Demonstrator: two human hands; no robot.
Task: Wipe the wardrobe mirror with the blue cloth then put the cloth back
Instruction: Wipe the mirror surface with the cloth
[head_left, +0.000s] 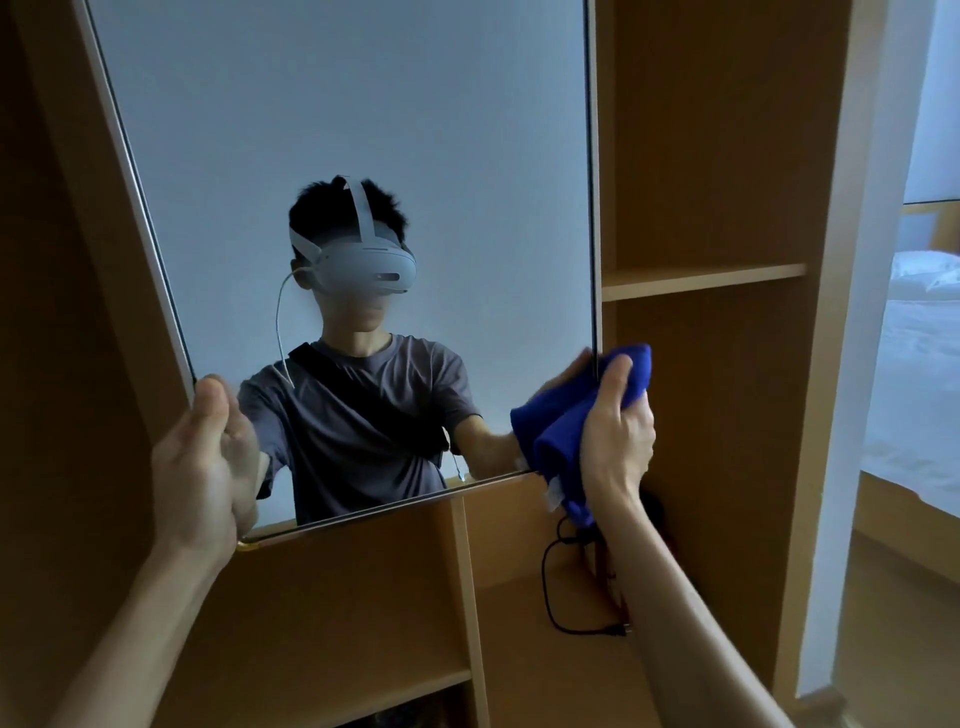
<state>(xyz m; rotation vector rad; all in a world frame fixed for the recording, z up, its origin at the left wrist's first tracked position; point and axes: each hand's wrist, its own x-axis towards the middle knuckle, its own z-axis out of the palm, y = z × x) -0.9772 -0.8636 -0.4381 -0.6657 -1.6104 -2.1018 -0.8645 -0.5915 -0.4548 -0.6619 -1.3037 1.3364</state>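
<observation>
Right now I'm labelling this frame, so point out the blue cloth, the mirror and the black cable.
blue cloth (558, 431): head view, on its bunched middle fold.
mirror (337, 104): head view, on bare upper glass.
black cable (546, 577): head view, on its loop over the shelf.

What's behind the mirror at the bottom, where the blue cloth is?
Below the mirror are wooden wardrobe shelves, with a black cable lying on one. The blue cloth, gripped by the right hand, hides the mirror's lower right corner. Whatever is directly behind the glass is covered.
</observation>
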